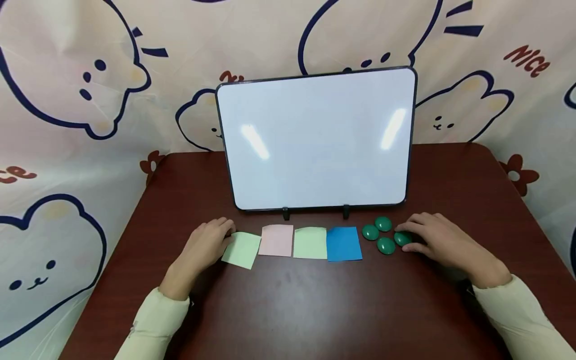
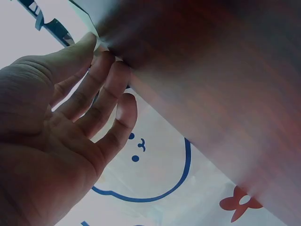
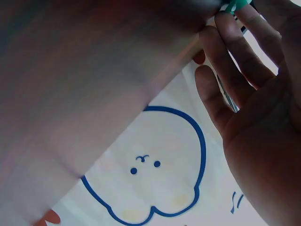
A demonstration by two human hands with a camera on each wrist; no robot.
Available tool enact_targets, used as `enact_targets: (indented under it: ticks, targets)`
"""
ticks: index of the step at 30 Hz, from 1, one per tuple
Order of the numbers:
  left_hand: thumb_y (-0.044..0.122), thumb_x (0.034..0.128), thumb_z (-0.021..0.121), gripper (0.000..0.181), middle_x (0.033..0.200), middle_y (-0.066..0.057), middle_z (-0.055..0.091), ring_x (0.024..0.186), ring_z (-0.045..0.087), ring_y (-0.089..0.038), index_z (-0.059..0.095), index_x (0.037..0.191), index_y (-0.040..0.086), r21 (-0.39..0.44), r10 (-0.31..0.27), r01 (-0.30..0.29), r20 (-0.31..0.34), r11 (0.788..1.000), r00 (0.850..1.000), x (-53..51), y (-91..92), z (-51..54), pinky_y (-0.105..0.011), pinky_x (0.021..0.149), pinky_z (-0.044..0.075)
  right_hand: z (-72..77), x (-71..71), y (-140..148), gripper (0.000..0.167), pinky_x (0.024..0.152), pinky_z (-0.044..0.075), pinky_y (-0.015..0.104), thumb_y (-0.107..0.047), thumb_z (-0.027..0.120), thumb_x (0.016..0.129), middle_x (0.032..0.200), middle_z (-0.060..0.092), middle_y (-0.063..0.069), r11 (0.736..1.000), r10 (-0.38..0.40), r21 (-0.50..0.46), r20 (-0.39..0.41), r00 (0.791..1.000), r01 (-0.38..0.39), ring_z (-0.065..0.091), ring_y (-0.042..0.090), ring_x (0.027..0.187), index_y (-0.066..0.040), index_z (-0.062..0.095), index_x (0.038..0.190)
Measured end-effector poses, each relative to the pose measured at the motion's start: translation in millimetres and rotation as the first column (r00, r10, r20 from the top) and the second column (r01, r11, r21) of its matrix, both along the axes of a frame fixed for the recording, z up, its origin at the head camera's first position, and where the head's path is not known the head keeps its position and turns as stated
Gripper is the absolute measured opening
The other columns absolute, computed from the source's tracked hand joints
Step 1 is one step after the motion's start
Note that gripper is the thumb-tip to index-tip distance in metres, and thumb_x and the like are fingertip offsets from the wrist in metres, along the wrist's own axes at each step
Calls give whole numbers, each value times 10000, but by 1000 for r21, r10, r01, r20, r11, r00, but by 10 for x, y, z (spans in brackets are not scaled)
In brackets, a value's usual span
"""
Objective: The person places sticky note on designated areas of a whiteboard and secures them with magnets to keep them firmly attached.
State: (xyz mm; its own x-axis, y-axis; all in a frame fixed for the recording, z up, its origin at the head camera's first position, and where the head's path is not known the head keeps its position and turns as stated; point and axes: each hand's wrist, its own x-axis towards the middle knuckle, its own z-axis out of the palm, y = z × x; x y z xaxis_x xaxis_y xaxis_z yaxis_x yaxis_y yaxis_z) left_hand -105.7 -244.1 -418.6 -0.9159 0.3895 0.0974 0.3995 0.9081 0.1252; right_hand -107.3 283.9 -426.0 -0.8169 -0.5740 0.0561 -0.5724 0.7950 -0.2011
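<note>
My left hand [image 1: 204, 243] pinches the left edge of a pale green sticky note [image 1: 242, 250], which lies turned at an angle at the left end of a row. Beside it run a pink sticky note [image 1: 276, 240], a second green note [image 1: 310, 243] and a blue note [image 1: 344, 244]. At the right, my right hand [image 1: 443, 242] holds a round green magnet [image 1: 402, 238] between thumb and fingers. Several like green magnets [image 1: 385, 245] sit just left of it. The left wrist view shows the thumb [image 2: 89, 44] at the note's edge; the held magnet [image 3: 239, 4] is mostly cut off in the right wrist view.
A whiteboard [image 1: 319, 140] with a dark frame stands tilted back on small black feet [image 1: 286, 214] behind the notes. The dark red-brown table [image 1: 297, 310] reaches a curtain [image 1: 477, 50] printed with cartoon bears.
</note>
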Motion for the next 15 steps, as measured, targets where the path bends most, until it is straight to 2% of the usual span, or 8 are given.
enact_targets:
  ticks: [7,13,15]
  targets:
    - [35,865,722,156,754,15,577,615,455,-128,603,824,128,44,31,-33,37,998,999,-45,-15,8,-286,555,395,-7,-26,-20,355,835,505,427,-309,790,845,1049,665,-36,1000,-14,10,5,1000,14,602,152,965,-190,709,1170]
    - [32,888,700,116,724,20,586,608,450,-97,617,884,112,155,56,-72,104,985,993,-64,-21,51,-252,563,389,-13,-37,-6,365,839,515,429,-305,787,851,1071,665,-34,1000,-6,-9,6,1000,6,603,154,979,-206,697,1190]
    - [31,890,701,108,715,17,593,600,448,-93,625,906,107,185,58,-77,107,980,993,-76,-17,46,-241,563,391,-5,-26,15,366,853,518,442,-305,774,866,1093,670,-31,1000,-11,-18,18,1000,12,612,163,1001,-207,688,1208]
